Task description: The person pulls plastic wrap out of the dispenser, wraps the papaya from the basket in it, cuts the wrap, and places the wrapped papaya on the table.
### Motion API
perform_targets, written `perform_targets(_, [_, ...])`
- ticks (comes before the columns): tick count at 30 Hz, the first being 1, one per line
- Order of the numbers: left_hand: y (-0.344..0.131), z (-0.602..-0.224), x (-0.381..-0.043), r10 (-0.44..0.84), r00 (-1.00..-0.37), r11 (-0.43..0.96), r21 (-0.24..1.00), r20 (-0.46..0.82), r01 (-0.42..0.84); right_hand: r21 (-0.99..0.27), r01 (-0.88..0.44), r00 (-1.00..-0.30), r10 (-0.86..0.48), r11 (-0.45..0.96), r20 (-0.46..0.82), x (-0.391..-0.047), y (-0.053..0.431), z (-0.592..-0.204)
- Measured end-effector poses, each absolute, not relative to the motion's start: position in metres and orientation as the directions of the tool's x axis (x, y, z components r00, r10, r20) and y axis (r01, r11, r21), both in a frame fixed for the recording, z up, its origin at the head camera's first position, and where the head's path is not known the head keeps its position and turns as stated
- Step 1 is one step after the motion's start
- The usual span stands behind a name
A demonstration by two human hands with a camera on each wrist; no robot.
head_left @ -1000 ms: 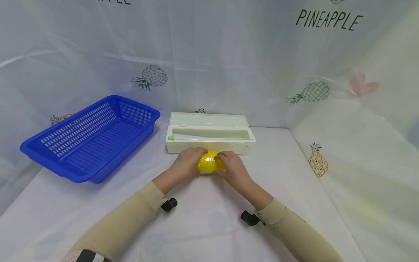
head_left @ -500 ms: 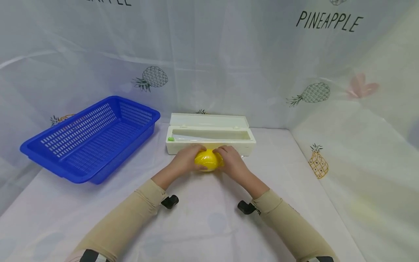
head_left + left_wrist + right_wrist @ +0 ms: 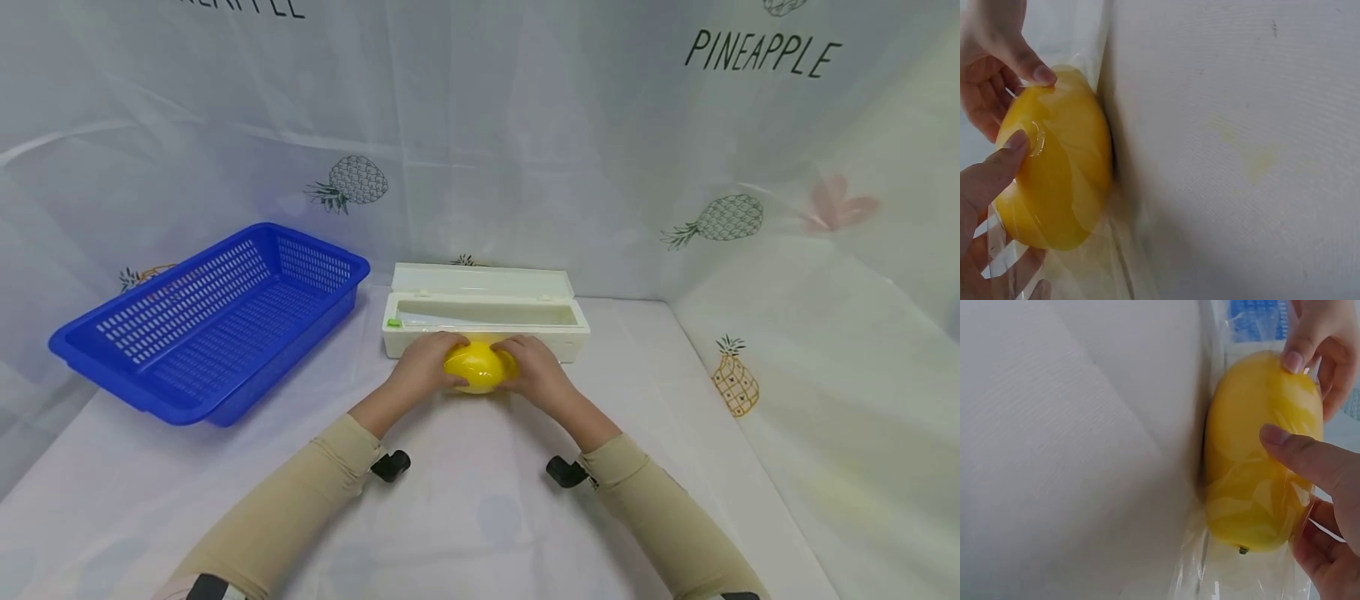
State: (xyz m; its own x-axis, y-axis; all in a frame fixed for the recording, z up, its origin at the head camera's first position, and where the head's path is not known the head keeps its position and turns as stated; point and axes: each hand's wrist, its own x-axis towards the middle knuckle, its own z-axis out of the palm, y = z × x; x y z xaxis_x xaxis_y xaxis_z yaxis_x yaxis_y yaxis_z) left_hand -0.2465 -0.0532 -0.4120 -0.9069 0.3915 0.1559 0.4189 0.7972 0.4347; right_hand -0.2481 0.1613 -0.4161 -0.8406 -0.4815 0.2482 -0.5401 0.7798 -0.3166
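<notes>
A smooth yellow oval fruit (image 3: 480, 368) with a dark stub of stem lies low over the white cloth, just in front of the cling film box (image 3: 564, 343). Clear cling film (image 3: 1079, 275) covers it and spreads past its ends, glossy and creased. My left hand (image 3: 422, 367) grips the fruit's left end through the film, thumb on the near side and fingers beyond. From the other end my right hand (image 3: 536, 371) holds it the same way, its thumb pressing the film in the right wrist view. The box's lid stands up; a green slider (image 3: 393, 322) sits at its left.
A blue perforated basket (image 3: 217, 321) stands at the left, tilted toward the back. Behind the box rises a curtain (image 3: 525, 167) printed with pineapples, continuing down the right side. Small black cameras (image 3: 392, 465) hang below both wrists.
Both hands have shifted slightly on the fruit, the right one settling further round its end. The fruit has turned a little and moved a touch left. The box and basket stay in place.
</notes>
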Motion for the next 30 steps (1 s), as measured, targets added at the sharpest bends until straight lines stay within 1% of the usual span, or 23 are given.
perform_targets(7, [-0.056, -0.415, -0.249, 0.359, -0.925, 0.786, 0.493, 0.126, 0.372, -0.366, -0.546, -0.837, -0.474, 0.753, 0.273, -0.251, 0.163, -0.427])
perform_targets(12, [-0.062, -0.414, -0.247, 0.338, -0.934, 0.754, 0.56, 0.118, 0.343, -0.379, -0.541, -0.841, -0.479, 0.751, 0.251, -0.25, 0.163, -0.43])
perform_targets(15, [-0.067, -0.412, -0.244, 0.305, -0.942, 0.73, 0.602, 0.137, 0.324, -0.398, -0.528, -0.849, -0.477, 0.75, 0.226, -0.249, 0.164, -0.426])
perform_targets(18, [-0.077, -0.41, -0.24, 0.223, -0.955, 0.693, 0.658, 0.193, 0.295, -0.419, -0.504, -0.862, -0.471, 0.755, 0.188, -0.248, 0.162, -0.423])
perform_targets(21, [-0.089, -0.408, -0.239, 0.118, -0.95, 0.663, 0.689, 0.289, 0.292, -0.423, -0.489, -0.869, -0.467, 0.763, 0.163, -0.249, 0.161, -0.419])
perform_targets(23, [-0.097, -0.408, -0.241, 0.045, -0.943, 0.66, 0.699, 0.33, 0.276, -0.415, -0.495, -0.865, -0.474, 0.763, 0.161, -0.25, 0.16, -0.417])
perform_targets(26, [-0.108, -0.411, -0.246, -0.038, -0.952, 0.645, 0.735, 0.303, 0.208, -0.407, -0.51, -0.857, -0.489, 0.758, 0.164, -0.251, 0.159, -0.413])
perform_targets(30, [-0.119, -0.416, -0.255, -0.079, -0.981, 0.596, 0.797, 0.176, 0.095, -0.386, -0.544, -0.835, -0.524, 0.745, 0.167, -0.252, 0.158, -0.41])
